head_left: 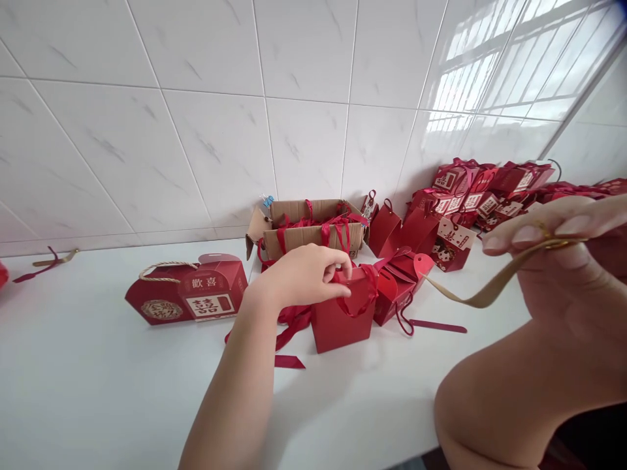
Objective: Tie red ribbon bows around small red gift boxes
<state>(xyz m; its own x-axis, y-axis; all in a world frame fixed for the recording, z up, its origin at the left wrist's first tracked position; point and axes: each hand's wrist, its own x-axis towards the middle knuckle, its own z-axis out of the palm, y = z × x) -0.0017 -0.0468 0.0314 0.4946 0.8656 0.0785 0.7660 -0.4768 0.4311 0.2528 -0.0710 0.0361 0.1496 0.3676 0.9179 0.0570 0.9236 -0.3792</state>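
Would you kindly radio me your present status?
Left hand at top of red gift bag; right hand pinching gold ribbon; red cord-handled box close beside bag.

Tiled room with a worktop [122, 385] full of gift packaging: home or small workshop, hard to tell which.
Glossy white tiles [304, 59] with grey veining cover the wall, and in them shines the reflection of a barred window [455, 81], a daylit corner. The plain white worktop runs along that wall, bearing a heap of red boxes [470, 201], an open cardboard carton [301, 237] of red ribbons and a red gift bag [343, 326].
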